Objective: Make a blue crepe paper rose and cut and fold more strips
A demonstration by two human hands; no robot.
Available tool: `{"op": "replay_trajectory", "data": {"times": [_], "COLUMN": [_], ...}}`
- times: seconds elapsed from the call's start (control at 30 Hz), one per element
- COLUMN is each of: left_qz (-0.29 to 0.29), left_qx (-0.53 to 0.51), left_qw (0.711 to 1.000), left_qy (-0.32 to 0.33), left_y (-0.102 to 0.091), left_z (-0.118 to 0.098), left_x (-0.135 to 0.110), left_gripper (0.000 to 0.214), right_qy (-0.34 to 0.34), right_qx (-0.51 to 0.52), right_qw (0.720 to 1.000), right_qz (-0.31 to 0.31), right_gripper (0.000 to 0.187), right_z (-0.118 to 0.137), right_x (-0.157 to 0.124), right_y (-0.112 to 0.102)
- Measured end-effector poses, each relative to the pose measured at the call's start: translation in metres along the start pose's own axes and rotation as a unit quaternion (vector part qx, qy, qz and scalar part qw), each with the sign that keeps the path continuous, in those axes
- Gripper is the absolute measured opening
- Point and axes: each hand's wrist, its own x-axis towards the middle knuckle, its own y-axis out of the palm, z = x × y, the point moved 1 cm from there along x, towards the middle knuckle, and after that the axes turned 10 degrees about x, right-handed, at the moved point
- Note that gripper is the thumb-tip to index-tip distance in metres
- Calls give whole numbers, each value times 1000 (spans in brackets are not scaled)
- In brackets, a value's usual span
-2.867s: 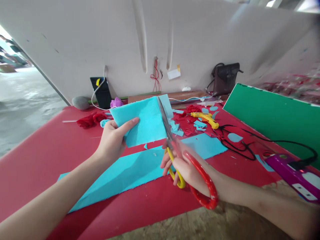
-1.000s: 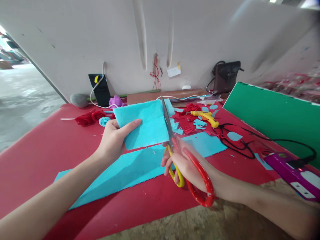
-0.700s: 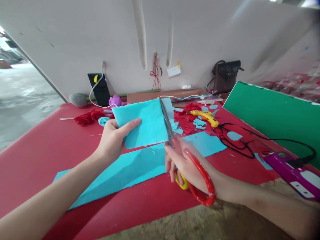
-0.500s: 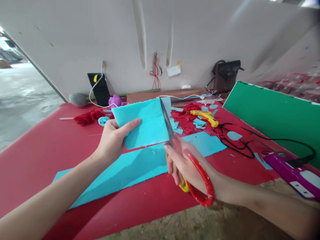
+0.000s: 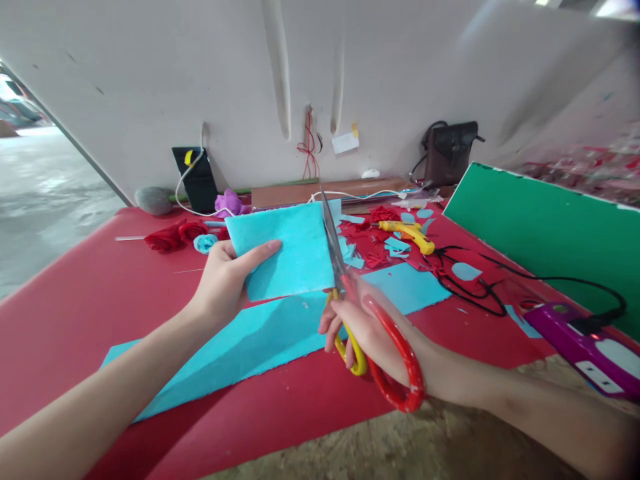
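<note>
My left hand pinches the left side of a light-blue sheet, thumb on its face and fingers behind. The sheet looks like crepe paper or felt, roughly square, held up off the table. In my right hand is a pair of scissors with one red and one yellow handle loop. Their blades point away from me along the sheet's right edge; whether they grip the material I cannot tell. A long strip of the same blue material lies flat below both hands.
On the red-covered table lie a yellow glue gun, blue and red scraps, and red flowers. A black cord runs to a purple power strip. A green board leans at the right; a phone stands at the back.
The yellow scissor loop has swung left and away from the red one, with my right fingers shifting along. The blades sit slightly more upright. My left hand and the sheet barely move.
</note>
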Motion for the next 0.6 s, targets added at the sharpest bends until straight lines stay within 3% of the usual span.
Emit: {"op": "replay_trajectory", "data": {"times": [0.23, 0.47, 0.53, 0.6], "left_qz": [17, 23, 32, 40], "left_qx": [8, -11, -28, -37], "left_qw": [1000, 999, 999, 998], "left_qy": [-10, -22, -19, -13], "left_y": [1, 2, 2, 2], "left_z": [3, 5, 5, 5], "left_x": [-1, -1, -1, -1], "left_gripper": [22, 23, 24, 24], "right_qy": [10, -4, -30, -74], "right_qx": [-38, 7, -67, -245], "right_qw": [999, 999, 995, 957], "right_qz": [-7, -33, -68, -137], "right_gripper": [29, 35, 34, 26], "right_z": [22, 15, 15, 17], "right_x": [-1, 13, 25, 39], "right_y": [3, -8, -22, -40]}}
